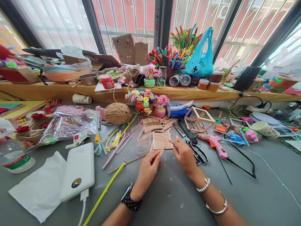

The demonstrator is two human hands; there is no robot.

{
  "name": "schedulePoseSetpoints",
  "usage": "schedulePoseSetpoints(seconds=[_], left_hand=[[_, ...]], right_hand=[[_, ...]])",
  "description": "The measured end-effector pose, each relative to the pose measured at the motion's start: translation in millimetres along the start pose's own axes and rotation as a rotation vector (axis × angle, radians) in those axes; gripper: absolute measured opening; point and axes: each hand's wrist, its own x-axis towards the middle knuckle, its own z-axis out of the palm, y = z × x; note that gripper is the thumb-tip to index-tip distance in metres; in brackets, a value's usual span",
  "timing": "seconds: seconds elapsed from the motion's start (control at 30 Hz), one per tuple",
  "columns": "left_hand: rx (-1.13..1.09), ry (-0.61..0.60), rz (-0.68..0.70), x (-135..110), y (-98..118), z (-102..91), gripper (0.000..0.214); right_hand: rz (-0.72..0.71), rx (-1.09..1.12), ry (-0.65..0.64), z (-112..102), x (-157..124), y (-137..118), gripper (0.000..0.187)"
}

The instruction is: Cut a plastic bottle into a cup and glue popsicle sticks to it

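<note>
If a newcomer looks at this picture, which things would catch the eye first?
Probably the blue plastic bag on the ledge by the windows, beside the multicoloured fuzzy stems. Nearer, the pink glue gun lies on the grey table, to the right of the right hand.

A white-dotted black watchband [133, 203], silver beaded bracelet [206, 185] and silver bangle [225, 206] are worn.

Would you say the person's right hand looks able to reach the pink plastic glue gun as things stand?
Probably yes: the glue gun lies off to the right of the right hand. The black-handled metal scissors lie between them, but low on the grey table, so passing over looks feasible.
</note>
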Motion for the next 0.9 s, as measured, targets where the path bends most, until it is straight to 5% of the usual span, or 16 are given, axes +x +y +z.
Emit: schedulePoseSetpoints(seconds=[0.3, 0.67, 0.9], left_hand=[[0.019, 0.004, 0.06, 0.1, 0.6, -0.6, 0.03], [0.308, -0.072, 0.223, -6.4, 7.0, 3.4, 0.035], [0.351, -0.074, 0.249, -8.3, 5.0, 5.5, 0.032]], right_hand=[[-0.049, 0.178, -0.105, -5.3, -2.2, -8.8, 0.018], [-0.179, -0.253, -0.148, 3.1, -8.9, -18.7, 0.018], [-0.132, -0.299, -0.069, 10.0, -13.0, -27.6, 0.019]])
